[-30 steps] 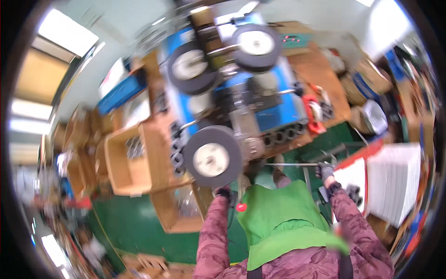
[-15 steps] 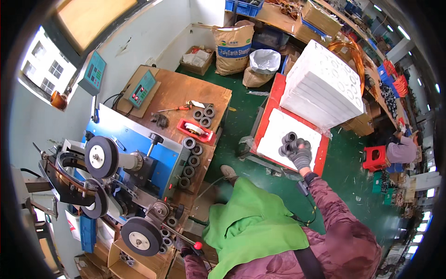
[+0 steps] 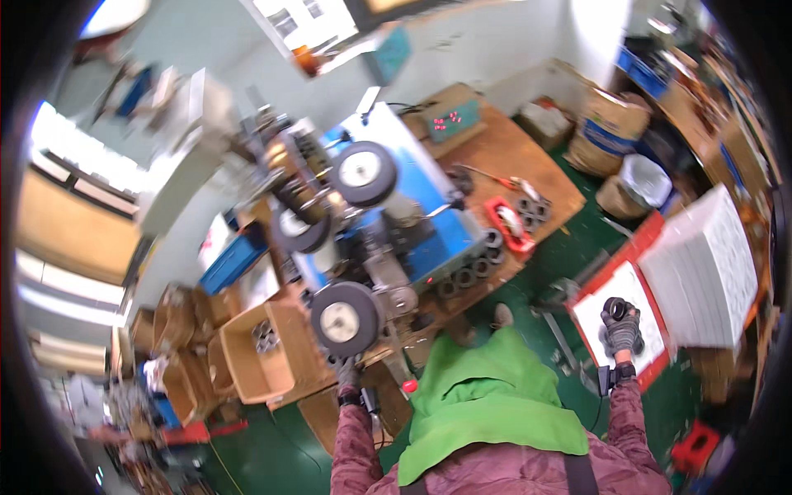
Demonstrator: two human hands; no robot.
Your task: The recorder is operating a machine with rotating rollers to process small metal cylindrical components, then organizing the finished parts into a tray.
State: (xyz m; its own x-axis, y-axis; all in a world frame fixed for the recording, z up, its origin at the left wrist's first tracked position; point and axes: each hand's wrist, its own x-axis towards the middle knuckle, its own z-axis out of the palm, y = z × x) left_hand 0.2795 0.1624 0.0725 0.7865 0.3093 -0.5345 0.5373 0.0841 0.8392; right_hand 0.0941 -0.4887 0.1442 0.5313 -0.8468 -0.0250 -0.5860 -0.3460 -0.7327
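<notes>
My right hand (image 3: 624, 332), in a grey striped glove, is closed on a dark ring (image 3: 615, 308) above a white board (image 3: 587, 316) on a red stool-like table; the palm hides whatever else is under it. My left hand (image 3: 348, 373), also gloved, reaches up beside the lowest black wheel (image 3: 345, 318) of a machine with a blue bed (image 3: 437, 247). Blur and the wheel's edge hide its fingertips. A lever with a red knob (image 3: 410, 386) stands just right of that hand. Several dark rings (image 3: 480, 267) line the wooden table edge by the blue bed.
A white foam stack (image 3: 701, 272) stands behind the board. On the wooden table (image 3: 528, 148) are a red tray (image 3: 510, 224), a screwdriver (image 3: 487, 175), more rings and a control box (image 3: 454, 120). An open carton (image 3: 272, 355) holding rings sits at the left.
The view has swung left, so the machine and cartons show more centrally. My left hand has risen to beside the lowest wheel. My right hand remains over the white board, gripping a ring.
</notes>
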